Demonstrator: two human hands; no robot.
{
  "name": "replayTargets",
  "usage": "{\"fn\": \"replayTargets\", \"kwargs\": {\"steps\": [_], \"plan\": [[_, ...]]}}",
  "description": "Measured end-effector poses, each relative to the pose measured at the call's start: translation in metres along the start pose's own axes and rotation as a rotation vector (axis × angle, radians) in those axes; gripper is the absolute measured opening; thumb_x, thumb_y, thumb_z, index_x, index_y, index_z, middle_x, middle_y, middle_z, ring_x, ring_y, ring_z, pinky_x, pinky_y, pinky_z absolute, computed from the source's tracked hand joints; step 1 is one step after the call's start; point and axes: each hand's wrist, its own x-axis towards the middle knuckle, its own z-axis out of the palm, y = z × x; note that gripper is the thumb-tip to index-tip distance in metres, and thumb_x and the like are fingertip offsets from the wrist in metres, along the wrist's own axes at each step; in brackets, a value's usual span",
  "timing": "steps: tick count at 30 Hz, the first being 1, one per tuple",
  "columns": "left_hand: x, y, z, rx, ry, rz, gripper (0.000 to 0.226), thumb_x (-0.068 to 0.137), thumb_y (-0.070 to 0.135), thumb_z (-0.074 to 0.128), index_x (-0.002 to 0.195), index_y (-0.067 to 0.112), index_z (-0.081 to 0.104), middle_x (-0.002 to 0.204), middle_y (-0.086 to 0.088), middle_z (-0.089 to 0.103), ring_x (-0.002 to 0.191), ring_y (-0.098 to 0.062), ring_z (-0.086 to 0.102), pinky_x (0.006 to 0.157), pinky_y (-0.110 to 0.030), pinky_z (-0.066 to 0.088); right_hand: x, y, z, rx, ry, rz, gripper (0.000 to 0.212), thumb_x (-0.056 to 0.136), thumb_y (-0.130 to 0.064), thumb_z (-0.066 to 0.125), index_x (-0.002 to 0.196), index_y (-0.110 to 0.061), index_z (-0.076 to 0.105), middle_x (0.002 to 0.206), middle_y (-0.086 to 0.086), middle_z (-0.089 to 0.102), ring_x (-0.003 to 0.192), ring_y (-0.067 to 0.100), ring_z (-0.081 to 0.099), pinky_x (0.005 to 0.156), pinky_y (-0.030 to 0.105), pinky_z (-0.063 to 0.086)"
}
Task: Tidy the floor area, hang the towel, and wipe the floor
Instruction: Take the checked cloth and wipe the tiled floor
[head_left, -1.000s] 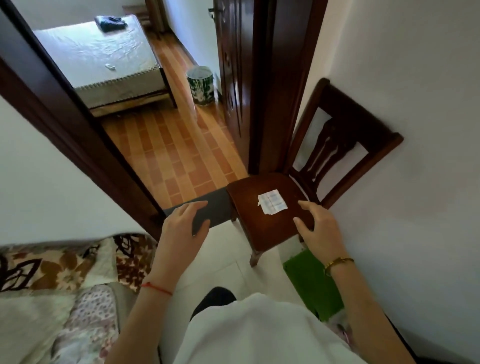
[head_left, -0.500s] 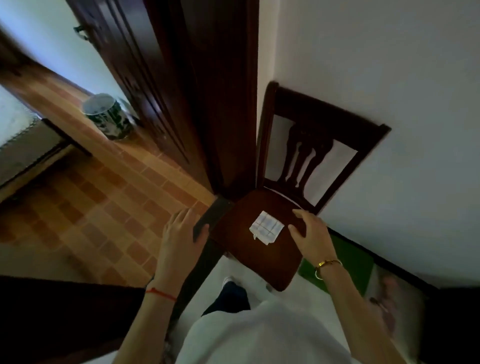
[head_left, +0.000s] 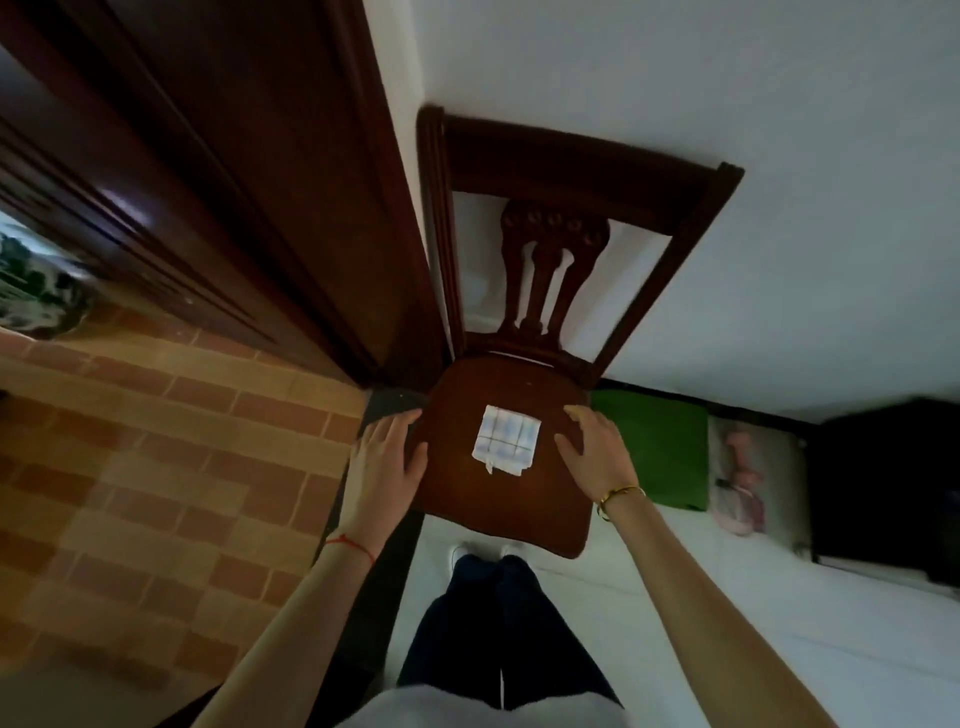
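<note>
1. Tidying step, by the look of it: setting the chair (head_left: 498, 447) against the wall beside the door frame (head_left: 291, 171).
2. Left hand (head_left: 387, 457) at the seat's left edge, thumb on the wood, fingers loosely spread (no clear grip).
3. Small folded cloth (head_left: 506, 439) lying mid-seat, touched by neither hand; possibly the towel to hang.
4. Right hand (head_left: 592, 457) resting flat on the seat's right side, fingers relaxed, holding nothing.
5. Next, probably: picking up the cloth.
</note>
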Motion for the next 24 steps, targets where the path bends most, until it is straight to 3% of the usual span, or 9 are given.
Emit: {"fn": "replayTargets", "kwargs": {"steps": [9,15,21,24], "plan": [[0.099,-0.051,0.170,-0.004,-0.167,-0.027,0.042,0.096,0.029,0.053,0.136,0.018,0.046,0.134,-0.002,0.054,0.125,-0.020,0.049,0.105,-0.041,0.042,0.111,0.083,0.104,-0.122,-0.090,0.047,0.046,0.094,-0.026,0.053,0.137,-0.014,0.043,0.136,0.006,0.048,0.128,0.024,0.041,0.105,0.038,0.040],[0.134,-0.086,0.282,-0.068,-0.283,-0.129,0.049,0.093,0.032,0.057,0.138,0.016,0.043,0.133,-0.004,0.054,0.118,-0.019,0.055,0.095,-0.038,0.051,0.175,0.134,0.184,-0.167,-0.143,0.052,0.049,0.095,-0.027,0.051,0.140,-0.013,0.039,0.139,0.006,0.045,0.130,0.024,0.038,0.104,0.036,0.041],[0.146,-0.094,0.334,-0.144,-0.317,-0.263,0.059,0.092,0.028,0.060,0.143,0.012,0.035,0.141,-0.009,0.042,0.122,-0.022,0.052,0.094,-0.030,0.049,0.199,0.154,0.231,-0.289,-0.158,0.045,0.035,0.093,-0.025,0.055,0.124,-0.011,0.047,0.127,0.008,0.043,0.115,0.025,0.046,0.086,0.034,0.050],[0.152,-0.095,0.339,-0.160,-0.305,-0.284,0.052,0.092,0.022,0.062,0.138,0.011,0.042,0.132,-0.008,0.051,0.113,-0.021,0.057,0.089,-0.031,0.054,0.204,0.154,0.240,-0.286,-0.117,0.073,0.031,0.091,-0.022,0.059,0.117,-0.010,0.049,0.126,0.010,0.041,0.112,0.025,0.045,0.083,0.035,0.052]]}}
